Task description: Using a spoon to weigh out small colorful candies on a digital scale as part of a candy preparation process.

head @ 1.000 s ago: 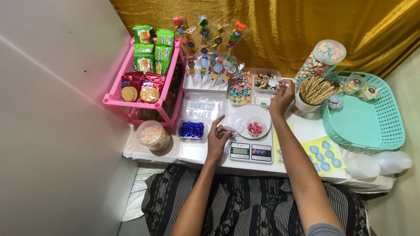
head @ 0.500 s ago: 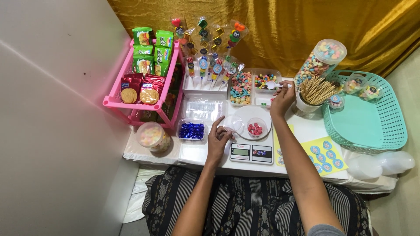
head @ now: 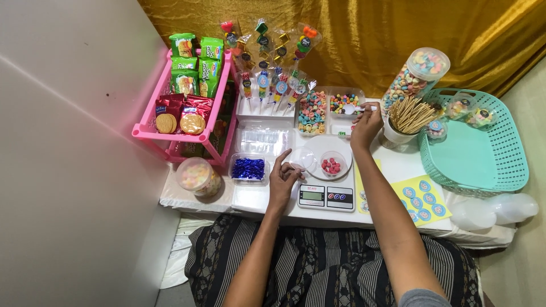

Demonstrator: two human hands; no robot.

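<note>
Head view: right hand (head: 365, 122) pinches a small white spoon (head: 351, 109) over the tray of mixed candies (head: 344, 103). Left hand (head: 282, 179), fingers loosely curled, touches a clear lid (head: 302, 158) beside the candy cup (head: 333, 164) on the kitchen scale (head: 327, 196).

Spoon (head: 349, 109) bowl, scale (head: 326, 196) readout: illegible.

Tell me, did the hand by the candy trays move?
No. The right hand sits at the same spot over the candy tray, beside the cup of sticks, as before.
</note>
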